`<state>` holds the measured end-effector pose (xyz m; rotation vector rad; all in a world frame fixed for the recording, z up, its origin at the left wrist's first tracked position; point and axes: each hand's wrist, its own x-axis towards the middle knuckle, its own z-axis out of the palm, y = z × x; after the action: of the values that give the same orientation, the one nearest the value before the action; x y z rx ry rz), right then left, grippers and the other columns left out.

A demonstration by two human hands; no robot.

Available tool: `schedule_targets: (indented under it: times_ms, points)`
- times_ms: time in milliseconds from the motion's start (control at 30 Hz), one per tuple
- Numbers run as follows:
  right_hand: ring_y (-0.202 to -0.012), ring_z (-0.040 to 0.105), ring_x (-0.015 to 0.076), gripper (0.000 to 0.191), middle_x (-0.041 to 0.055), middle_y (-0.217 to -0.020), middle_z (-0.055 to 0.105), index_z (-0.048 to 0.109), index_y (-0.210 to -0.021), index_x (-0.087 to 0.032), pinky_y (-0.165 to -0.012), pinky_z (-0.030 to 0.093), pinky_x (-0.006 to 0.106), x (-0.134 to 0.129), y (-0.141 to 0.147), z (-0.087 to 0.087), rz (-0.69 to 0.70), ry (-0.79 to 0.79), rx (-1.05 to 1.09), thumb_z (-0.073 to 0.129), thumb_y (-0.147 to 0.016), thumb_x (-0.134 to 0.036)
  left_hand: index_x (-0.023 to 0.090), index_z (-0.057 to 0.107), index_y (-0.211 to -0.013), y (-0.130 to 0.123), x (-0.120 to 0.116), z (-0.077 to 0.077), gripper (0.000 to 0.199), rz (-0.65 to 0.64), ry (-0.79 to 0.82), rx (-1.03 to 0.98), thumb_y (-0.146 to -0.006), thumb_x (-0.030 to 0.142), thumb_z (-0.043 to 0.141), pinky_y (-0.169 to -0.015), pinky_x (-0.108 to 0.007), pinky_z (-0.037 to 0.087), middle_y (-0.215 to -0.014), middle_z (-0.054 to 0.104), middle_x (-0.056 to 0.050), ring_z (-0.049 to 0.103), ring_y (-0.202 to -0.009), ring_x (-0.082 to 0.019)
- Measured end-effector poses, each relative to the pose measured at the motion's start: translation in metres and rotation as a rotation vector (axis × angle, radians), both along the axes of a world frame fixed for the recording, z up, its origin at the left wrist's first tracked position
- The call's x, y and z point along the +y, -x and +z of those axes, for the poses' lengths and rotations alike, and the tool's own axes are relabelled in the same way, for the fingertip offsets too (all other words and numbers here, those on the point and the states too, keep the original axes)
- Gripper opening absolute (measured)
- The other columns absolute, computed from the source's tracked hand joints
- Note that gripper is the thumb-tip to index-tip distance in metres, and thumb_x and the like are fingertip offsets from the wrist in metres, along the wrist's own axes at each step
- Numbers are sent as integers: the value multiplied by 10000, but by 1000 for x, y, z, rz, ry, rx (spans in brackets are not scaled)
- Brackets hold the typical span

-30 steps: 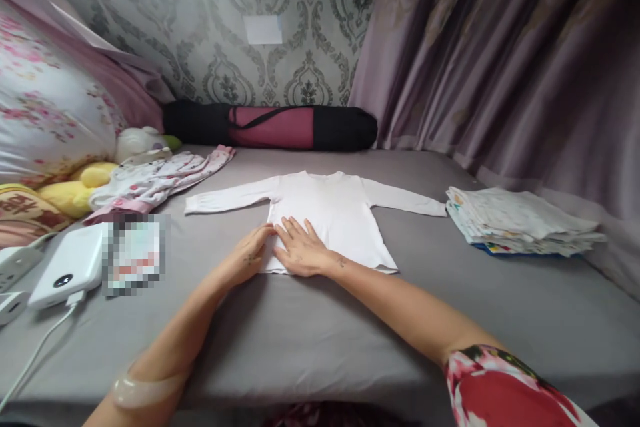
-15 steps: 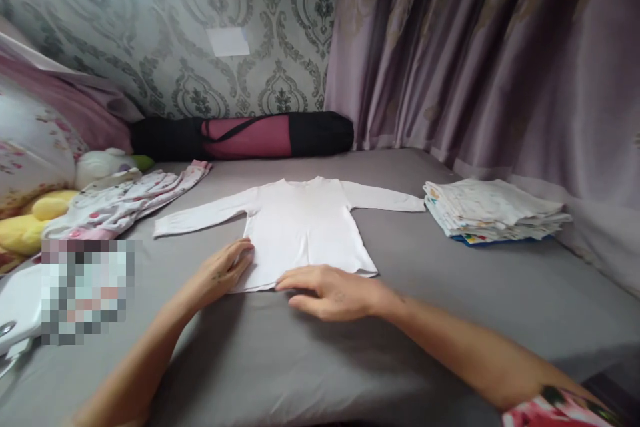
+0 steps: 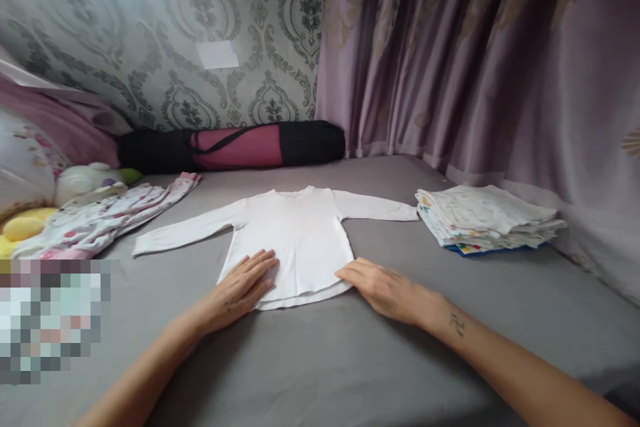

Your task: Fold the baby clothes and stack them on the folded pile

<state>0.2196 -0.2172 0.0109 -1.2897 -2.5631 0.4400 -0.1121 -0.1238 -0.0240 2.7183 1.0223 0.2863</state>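
A small white long-sleeved shirt lies spread on the grey sheet, its neck away from me and both sleeves stretched sideways. My left hand rests flat on the lower left part of the shirt, fingers extended. At the lower right corner of the hem, my right hand has its fingers pressed together on the shirt's edge. Two layers show along the hem, and a slight crease runs up from its middle.
A stack of folded cloths lies at the right. Printed clothing and plush toys are at the left. A black and red rolled bag lies along the wall. A blurred patch covers something at lower left.
My left hand has moved from the shirt's left edge onto its lower front. My right hand has shifted right along the hem and closed on the corner. The view has shifted slightly.
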Motion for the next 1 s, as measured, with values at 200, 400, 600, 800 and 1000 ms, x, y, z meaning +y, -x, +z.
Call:
schedule_targets:
  times_ms: [200, 400, 600, 800, 1000]
  points:
    - [-999, 567, 185, 357, 66, -1067, 650, 619, -1107, -204, -901, 452, 326, 1, -10, 4, 19, 5, -22, 333, -955, -53, 318, 303, -1501, 7, 1, 3, 545, -19, 23, 103, -988, 493, 352, -1186, -446, 230, -1570, 274, -12, 254, -1449, -232]
    - [-1005, 579, 166, 362, 54, -1043, 664, 663, -993, -224, -884, 455, 294, -6, -16, 18, 18, 78, 71, 377, -904, -20, 373, 390, -1454, 13, 9, 13, 547, -51, 82, 140, -942, 564, 423, -1132, -454, 331, -1575, 282, -14, 271, -1443, -283]
    - [-847, 638, 155, 217, 20, -910, 718, 718, -942, -196, -765, 461, 251, 39, -32, 27, -129, 184, 136, 549, -818, -138, 265, 670, -1149, -15, 25, 45, 363, -98, 125, 90, -967, 437, 407, -949, -366, 493, -1223, 650, -71, 602, -1133, -237]
    - [-962, 623, 190, 271, 59, -1099, 688, 687, -1044, -196, -793, 432, 259, 120, -32, 17, -513, 6, -79, 528, -826, -166, 175, 639, -1075, -108, 47, 40, 284, -4, 100, -42, -954, 289, 409, -910, -358, 497, -1107, 680, -99, 641, -1022, -227]
    - [-1054, 595, 199, 295, 73, -1185, 620, 648, -1097, -215, -838, 420, 266, 136, -20, -4, -575, -11, -188, 453, -881, -163, 121, 520, -1184, -173, 57, -7, 307, -10, -10, -232, -918, 146, 369, -997, -385, 469, -1209, 614, -169, 580, -1152, -228]
